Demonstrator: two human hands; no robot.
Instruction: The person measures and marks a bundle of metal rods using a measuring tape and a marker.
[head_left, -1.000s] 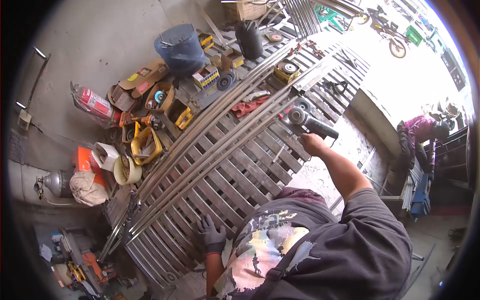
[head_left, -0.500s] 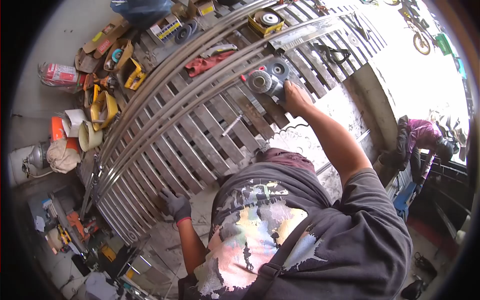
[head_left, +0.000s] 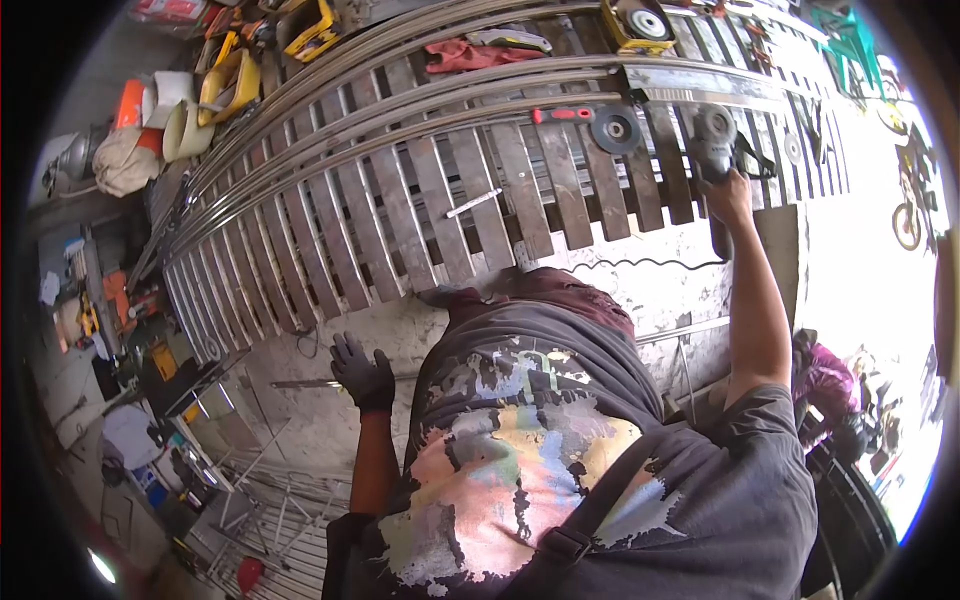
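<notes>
My right hand (head_left: 730,197), bare, is wrapped round the body of a grey angle grinder (head_left: 714,145) above the right part of the slatted metal table (head_left: 435,190). The grinder's round head points away from me. To its left lies a dark grinding disc (head_left: 615,131), beside a tool with a red handle (head_left: 562,115). My left hand (head_left: 362,372), in a dark glove, is off the table's near edge with its fingers spread and nothing in it. A short whitish stick (head_left: 474,203) rests on the slats.
Long curved metal rods (head_left: 330,133) run along the table. Further back are a red cloth (head_left: 470,55) and a yellow tin (head_left: 640,28) with discs. A yellow container (head_left: 230,88) stands at the far left. Another person (head_left: 835,385) is at the right, low down.
My right hand has carried the grinder rightwards, away from the loose disc. My left hand has come away from the table's edge, its fingers now spread. The view has turned.
</notes>
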